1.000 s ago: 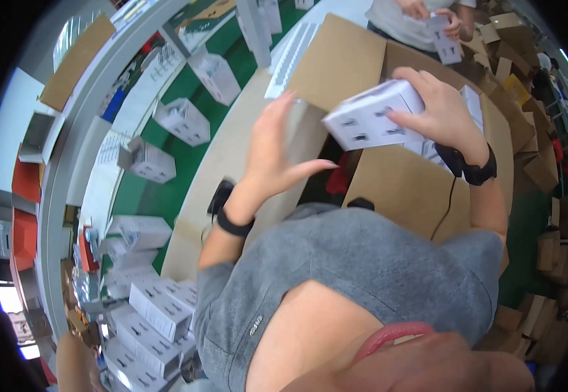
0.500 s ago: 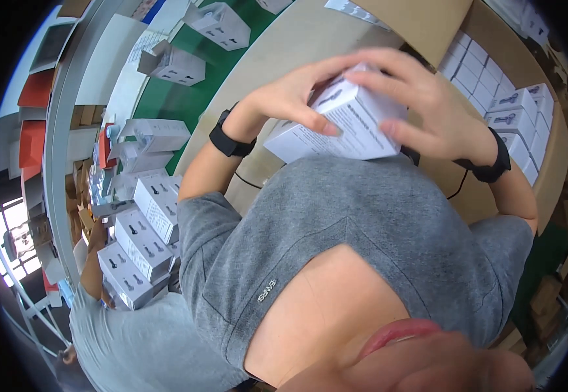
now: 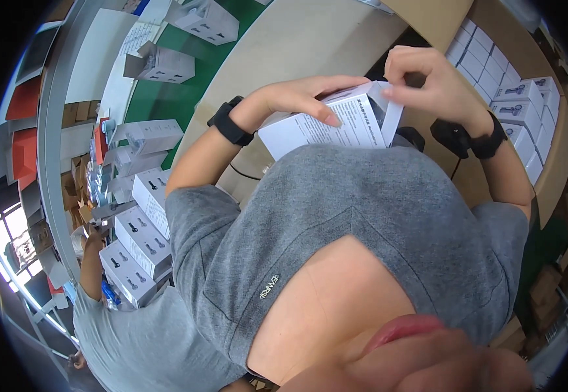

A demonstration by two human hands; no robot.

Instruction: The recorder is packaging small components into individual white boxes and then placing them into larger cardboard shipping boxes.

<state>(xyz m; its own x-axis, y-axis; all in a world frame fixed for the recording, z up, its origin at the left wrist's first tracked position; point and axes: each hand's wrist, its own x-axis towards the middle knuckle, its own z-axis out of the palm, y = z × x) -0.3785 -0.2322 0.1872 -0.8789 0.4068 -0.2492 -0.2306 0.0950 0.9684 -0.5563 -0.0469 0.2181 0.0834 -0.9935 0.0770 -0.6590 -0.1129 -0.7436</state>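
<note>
A person in a grey shirt holds a white printed carton (image 3: pixel 326 127) close to the chest, above the near edge of a tan workbench (image 3: pixel 277 46). The left hand (image 3: pixel 303 98) lies flat across the carton's top, fingers curled over it. The right hand (image 3: pixel 431 85) pinches the carton's open end flap (image 3: pixel 388 114) between thumb and fingers. Both wrists wear black bands. To the right, a large cardboard box (image 3: pixel 551 150) holds rows of similar white cartons. More white cartons (image 3: pixel 143 228) sit stacked at the left, beside another person's grey sleeve.
</note>
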